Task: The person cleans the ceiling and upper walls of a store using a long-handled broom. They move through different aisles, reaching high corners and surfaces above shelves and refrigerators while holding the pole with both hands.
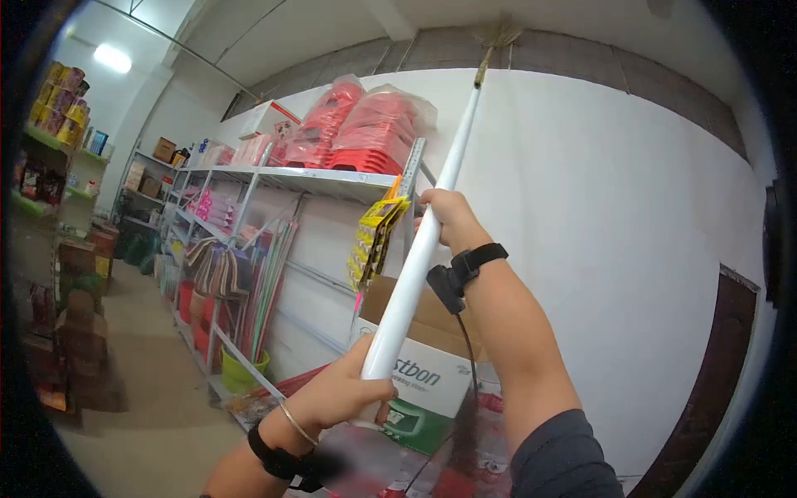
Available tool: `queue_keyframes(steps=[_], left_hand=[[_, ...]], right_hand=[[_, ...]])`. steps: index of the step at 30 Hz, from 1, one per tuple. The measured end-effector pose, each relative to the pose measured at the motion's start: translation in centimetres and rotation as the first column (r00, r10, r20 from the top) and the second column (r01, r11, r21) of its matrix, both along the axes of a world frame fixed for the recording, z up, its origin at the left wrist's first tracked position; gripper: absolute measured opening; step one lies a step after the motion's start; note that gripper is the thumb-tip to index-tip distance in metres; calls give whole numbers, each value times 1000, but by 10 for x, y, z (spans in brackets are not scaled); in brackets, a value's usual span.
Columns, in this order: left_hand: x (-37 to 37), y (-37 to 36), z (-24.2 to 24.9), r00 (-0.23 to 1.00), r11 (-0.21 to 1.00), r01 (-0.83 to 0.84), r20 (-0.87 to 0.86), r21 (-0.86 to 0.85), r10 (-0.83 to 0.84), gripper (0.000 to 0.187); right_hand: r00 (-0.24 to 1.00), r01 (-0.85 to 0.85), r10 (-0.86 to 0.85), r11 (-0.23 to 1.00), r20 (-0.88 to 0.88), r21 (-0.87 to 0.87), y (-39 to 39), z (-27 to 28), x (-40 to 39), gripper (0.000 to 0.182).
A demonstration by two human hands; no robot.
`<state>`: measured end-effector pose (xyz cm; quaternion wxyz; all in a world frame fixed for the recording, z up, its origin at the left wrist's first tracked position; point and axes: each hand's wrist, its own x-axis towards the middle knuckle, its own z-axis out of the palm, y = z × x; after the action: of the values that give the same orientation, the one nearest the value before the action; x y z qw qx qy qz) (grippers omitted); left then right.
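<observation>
A long white pole (pixel 421 249) slants up and away from me, with a straw-like broom head (pixel 498 35) on its far end. That broom head reaches the strip of grey blocks high on the wall, near the ceiling; whether it touches is hard to tell. Low on the pole, my left hand (pixel 353 386) is closed around it. My right hand (pixel 452 217) grips the same pole farther up, fingers wrapped round. Both wrists wear black straps, and a cable hangs from the right one. Behind the pole stands an open cardboard box (pixel 423 373) with printed lettering.
Metal shelving (pixel 332 178) along the wall carries red plastic goods (pixel 365 133) in clear bags. Yellow packets (pixel 375 241) hang at its end. A lime-green bucket (pixel 243 371) sits low on the left. An aisle (pixel 158 357) runs back beside stocked shelves. At right is a brown door (pixel 718 365).
</observation>
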<state>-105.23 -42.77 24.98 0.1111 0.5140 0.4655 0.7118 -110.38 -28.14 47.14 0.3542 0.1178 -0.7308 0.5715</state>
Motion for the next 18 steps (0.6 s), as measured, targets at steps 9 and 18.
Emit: queue_keyframes(steps=[9,18], left_hand=[[-49,-66,7,994,991,-105,-40,-88,101,63],[-162,-106,54,987,999,-52,-154,-11,50,43]], right_hand=[[987,-160,161,985,4,-65,-43,4,-98,47],[993,-80,82,996,-86,30,-85,55,-196,35]])
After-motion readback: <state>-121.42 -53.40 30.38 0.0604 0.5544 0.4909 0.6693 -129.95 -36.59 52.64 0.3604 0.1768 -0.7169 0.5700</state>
